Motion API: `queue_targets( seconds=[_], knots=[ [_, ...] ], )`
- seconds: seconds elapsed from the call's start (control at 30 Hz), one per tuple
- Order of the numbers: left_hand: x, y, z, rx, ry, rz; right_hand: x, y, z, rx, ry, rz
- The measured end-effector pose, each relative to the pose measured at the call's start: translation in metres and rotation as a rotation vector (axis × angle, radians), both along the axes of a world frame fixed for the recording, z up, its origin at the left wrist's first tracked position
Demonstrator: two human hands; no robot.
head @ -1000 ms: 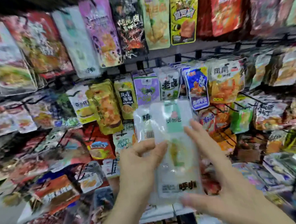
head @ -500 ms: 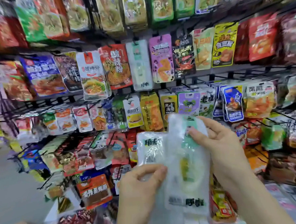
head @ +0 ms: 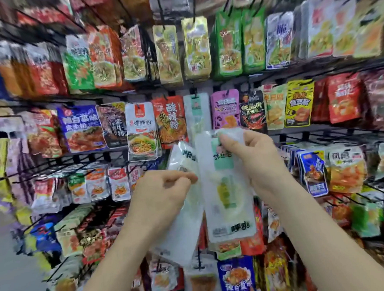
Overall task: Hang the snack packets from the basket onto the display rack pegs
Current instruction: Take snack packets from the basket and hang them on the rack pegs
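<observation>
I hold two white snack packets in front of the display rack. My right hand (head: 251,157) pinches the top of the front white packet with a mint-green label (head: 228,192). Behind it and tilted left, a second white packet (head: 180,161) is gripped at mid-height by my left hand (head: 164,195). Straight above them, a matching white and green packet (head: 196,114) hangs on a peg (head: 196,90) of the middle row. The basket is out of view.
Black wire pegs (head: 54,168) carry rows of coloured snack packets across the whole rack, from the yellow and green bags (head: 195,49) up top to the blue packet (head: 313,172) at right. Grey floor (head: 9,277) shows at lower left.
The view has tilted up, showing higher rows. Both hands have lifted the two white packets toward the matching hanging packet, and my right hand has shifted from the packet's side to its top.
</observation>
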State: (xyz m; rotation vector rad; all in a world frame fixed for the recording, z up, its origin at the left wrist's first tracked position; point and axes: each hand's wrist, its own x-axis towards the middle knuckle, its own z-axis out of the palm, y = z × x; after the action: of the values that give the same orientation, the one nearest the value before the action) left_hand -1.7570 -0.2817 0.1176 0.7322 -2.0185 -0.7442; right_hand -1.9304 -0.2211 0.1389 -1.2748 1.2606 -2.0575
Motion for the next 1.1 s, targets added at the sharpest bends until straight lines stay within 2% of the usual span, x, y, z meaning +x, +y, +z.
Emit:
queue_targets(
  seconds=[0.23, 0.37, 0.53, 0.67, 0.87, 1.1],
  knots=[
    [-0.028, -0.040, 0.024, 0.087, -0.148, -0.029, -0.021, -0.062, 0.019, -0.013, 0.039, 0.001],
    [-0.047, -0.070, 0.039, 0.130, -0.086, -0.042, -0.044, -0.111, 0.036, 0.021, 0.069, -0.083],
    [-0.068, -0.113, 0.044, 0.174, -0.104, -0.031, -0.076, -0.172, 0.060, -0.029, 0.103, -0.129],
    [-0.078, -0.143, 0.041, 0.217, -0.095, -0.035, -0.083, -0.196, 0.072, -0.079, 0.021, -0.125],
    [-0.084, -0.180, 0.035, 0.135, -0.126, -0.046, -0.097, -0.226, 0.062, -0.130, 0.014, -0.225],
    [-0.082, -0.202, 0.037, 0.156, -0.102, -0.141, -0.100, -0.235, 0.065, -0.100, 0.046, -0.350]
  ],
)
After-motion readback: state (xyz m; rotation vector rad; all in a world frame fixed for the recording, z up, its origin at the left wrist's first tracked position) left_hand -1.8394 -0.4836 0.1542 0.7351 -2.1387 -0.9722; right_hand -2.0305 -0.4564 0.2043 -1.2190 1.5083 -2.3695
